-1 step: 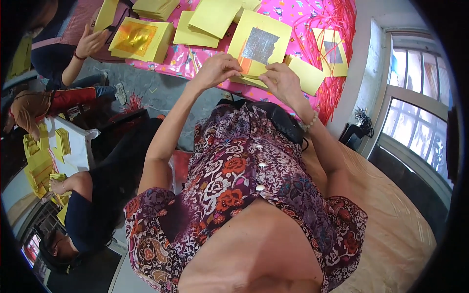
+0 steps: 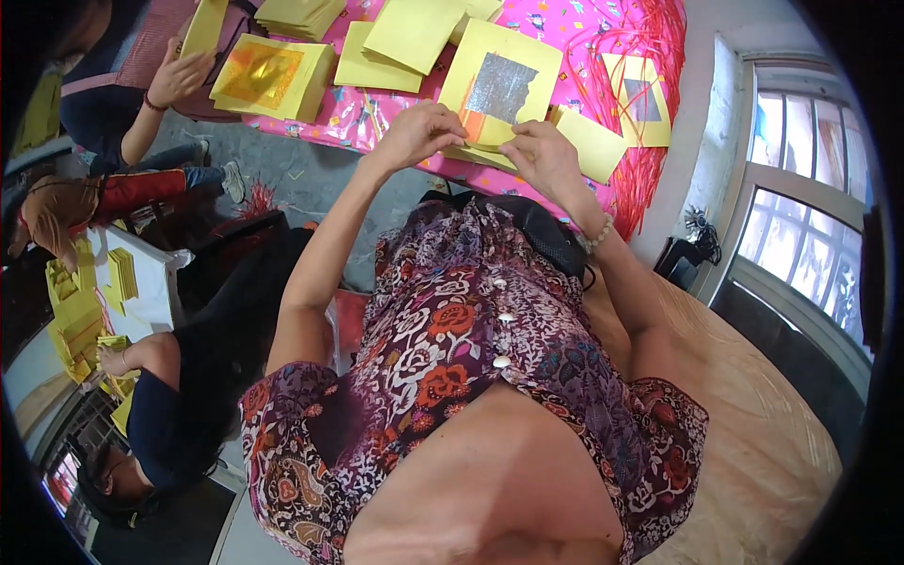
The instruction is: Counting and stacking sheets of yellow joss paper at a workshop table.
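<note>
- I'd judge the step in hand to be working the near edge of a yellow sheet with a silver patch (image 2: 502, 83), lying flat near the front edge of the pink-covered table (image 2: 353, 115).
- To my eye, that calls for both hands kept level, so the paper stays square.
- Left hand (image 2: 421, 134): reaching in at the near left corner, wrist bent, fingers curled, tips drawn together; whether paper sits between them, I can't tell.
- Right hand (image 2: 548, 162): angled in from the other side, thumb and forefinger seemingly pinching the sheet's near right corner.
</note>
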Demonstrator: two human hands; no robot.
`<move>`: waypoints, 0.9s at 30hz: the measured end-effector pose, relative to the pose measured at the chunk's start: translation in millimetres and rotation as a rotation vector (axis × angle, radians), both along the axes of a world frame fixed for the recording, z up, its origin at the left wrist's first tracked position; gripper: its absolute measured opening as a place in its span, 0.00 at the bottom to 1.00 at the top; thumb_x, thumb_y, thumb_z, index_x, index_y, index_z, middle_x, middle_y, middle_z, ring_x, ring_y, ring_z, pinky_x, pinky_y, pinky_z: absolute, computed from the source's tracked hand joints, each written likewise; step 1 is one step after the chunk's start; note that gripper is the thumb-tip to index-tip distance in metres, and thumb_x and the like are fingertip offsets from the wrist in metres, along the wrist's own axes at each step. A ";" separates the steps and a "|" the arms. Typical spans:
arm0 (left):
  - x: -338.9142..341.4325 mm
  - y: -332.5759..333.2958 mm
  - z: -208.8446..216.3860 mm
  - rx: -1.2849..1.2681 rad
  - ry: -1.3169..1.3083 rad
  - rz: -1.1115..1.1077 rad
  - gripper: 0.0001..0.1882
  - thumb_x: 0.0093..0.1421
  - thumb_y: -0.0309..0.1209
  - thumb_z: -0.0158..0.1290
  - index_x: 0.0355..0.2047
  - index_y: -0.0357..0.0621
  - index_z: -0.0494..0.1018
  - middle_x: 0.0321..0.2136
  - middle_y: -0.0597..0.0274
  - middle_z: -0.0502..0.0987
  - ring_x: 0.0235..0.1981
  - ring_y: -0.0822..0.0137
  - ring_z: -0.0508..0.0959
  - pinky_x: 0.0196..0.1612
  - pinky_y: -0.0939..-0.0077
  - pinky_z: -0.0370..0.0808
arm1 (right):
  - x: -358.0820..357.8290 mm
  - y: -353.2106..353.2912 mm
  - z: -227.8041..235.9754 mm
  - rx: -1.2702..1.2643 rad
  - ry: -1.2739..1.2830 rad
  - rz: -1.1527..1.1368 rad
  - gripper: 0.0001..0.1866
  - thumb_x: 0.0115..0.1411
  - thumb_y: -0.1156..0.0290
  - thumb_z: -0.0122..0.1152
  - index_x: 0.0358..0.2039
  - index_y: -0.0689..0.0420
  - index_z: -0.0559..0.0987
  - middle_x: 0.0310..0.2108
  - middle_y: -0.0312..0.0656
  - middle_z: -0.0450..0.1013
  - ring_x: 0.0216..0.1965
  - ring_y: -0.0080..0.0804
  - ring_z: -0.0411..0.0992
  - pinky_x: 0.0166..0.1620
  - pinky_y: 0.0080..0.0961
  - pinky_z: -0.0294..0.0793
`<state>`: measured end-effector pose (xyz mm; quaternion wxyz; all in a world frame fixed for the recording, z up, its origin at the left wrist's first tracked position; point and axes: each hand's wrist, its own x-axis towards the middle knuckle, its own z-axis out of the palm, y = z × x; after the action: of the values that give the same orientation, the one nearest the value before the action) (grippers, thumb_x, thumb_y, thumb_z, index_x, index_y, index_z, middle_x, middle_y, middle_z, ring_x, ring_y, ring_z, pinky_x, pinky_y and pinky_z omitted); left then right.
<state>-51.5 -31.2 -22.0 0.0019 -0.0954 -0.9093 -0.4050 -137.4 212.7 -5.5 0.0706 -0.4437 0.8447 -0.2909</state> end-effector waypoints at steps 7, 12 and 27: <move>-8.4 -11.2 -3.2 0.087 -0.136 -0.047 0.07 0.56 0.30 0.59 0.33 0.41 0.79 0.31 0.61 0.79 0.33 0.64 0.78 0.36 0.72 0.75 | 2.3 -5.9 -2.4 -0.004 -0.016 -0.035 0.12 0.56 0.61 0.62 0.27 0.58 0.83 0.37 0.41 0.76 0.39 0.38 0.72 0.41 0.34 0.74; -9.3 -12.7 -4.5 0.139 -0.196 -0.050 0.07 0.57 0.29 0.58 0.33 0.39 0.79 0.30 0.61 0.79 0.33 0.67 0.78 0.36 0.74 0.74 | 4.3 -6.9 -2.7 0.000 -0.021 -0.044 0.13 0.56 0.60 0.62 0.26 0.58 0.83 0.37 0.41 0.75 0.39 0.39 0.72 0.41 0.34 0.74; -9.9 -12.8 -0.4 0.235 -0.206 -0.039 0.05 0.57 0.27 0.58 0.32 0.39 0.79 0.30 0.62 0.79 0.32 0.68 0.78 0.35 0.75 0.74 | 7.5 -8.7 -4.0 -0.062 0.034 -0.066 0.11 0.57 0.63 0.60 0.27 0.59 0.80 0.32 0.42 0.75 0.35 0.42 0.73 0.37 0.36 0.74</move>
<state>-61.5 -44.0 -22.4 -0.0881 -0.0701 -0.8491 -0.5160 -130.0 203.9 -9.5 0.0329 -0.4224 0.8505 -0.3117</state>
